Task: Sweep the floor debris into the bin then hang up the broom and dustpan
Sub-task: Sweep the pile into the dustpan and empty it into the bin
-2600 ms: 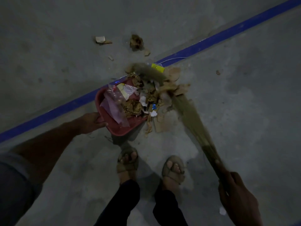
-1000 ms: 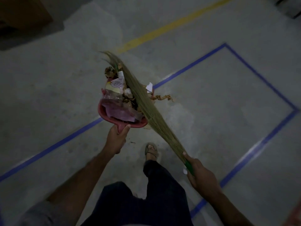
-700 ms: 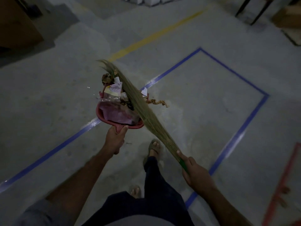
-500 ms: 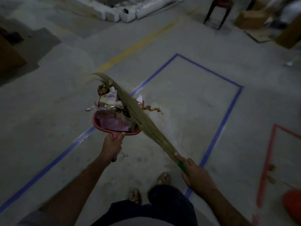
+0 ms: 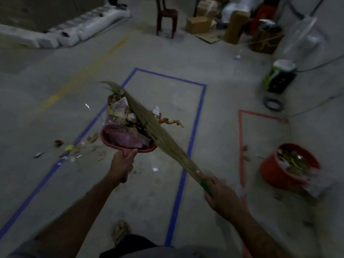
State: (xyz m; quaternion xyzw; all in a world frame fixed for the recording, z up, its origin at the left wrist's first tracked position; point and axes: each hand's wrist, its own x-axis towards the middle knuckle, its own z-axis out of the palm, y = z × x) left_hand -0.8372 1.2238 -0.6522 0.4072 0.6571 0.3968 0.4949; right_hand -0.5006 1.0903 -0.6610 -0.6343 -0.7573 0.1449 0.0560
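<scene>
My left hand [image 5: 122, 165] grips the handle of a red dustpan [image 5: 128, 147], held level above the floor and heaped with paper, plastic and dry leaves. My right hand [image 5: 222, 194] holds the green handle of a straw broom [image 5: 158, 131], whose bristles lie across the load and press it down. A red bin [image 5: 287, 169] stands on the floor at the right, with rubbish inside. More debris [image 5: 80, 148] lies scattered on the floor to the left of the dustpan.
Blue tape [image 5: 193, 131] and red tape [image 5: 241, 146] mark rectangles on the concrete floor. A dark chair [image 5: 165, 14], cardboard boxes [image 5: 198, 25] and white sacks [image 5: 78, 32] stand at the far side. A green-and-black machine [image 5: 279, 79] with cables sits by the right wall.
The dustpan went from the floor, where the broom swept debris in, to being carried with the broom pressed on top. My view has risen and turned right, and the red bin has come into sight.
</scene>
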